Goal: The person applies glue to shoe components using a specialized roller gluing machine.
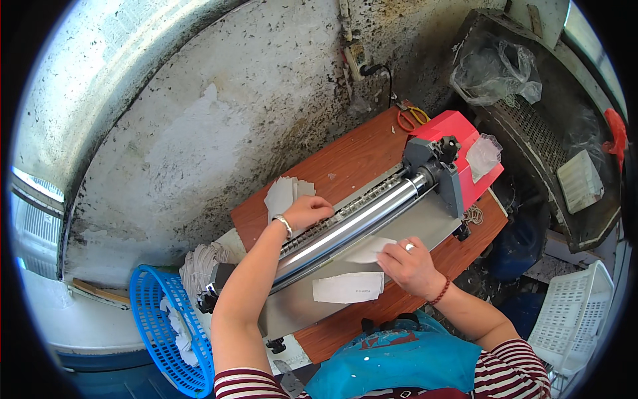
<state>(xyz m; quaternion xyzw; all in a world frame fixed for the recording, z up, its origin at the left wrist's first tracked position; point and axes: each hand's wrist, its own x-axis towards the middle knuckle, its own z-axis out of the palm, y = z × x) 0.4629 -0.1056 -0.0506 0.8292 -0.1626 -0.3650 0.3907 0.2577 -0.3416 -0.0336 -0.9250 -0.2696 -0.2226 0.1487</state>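
Note:
A chrome roller machine lies slantwise on the wooden table, with a row of toothed parts along the roller's far side. Reaching over it, my left hand has its fingers curled together at the far side; whatever they may grip is hidden. My right hand, a ring on one finger, pinches a white paper slip above the machine's flat metal plate. Another slip, a white piece of paper, lies on the plate to the left of that hand. Beyond my left hand rests a stack of white paper.
The machine's red housing stands at the right end. On the left are a blue basket with white scraps and a bundle of pale cord. Orange-handled scissors lie at the back. A white basket stands at right.

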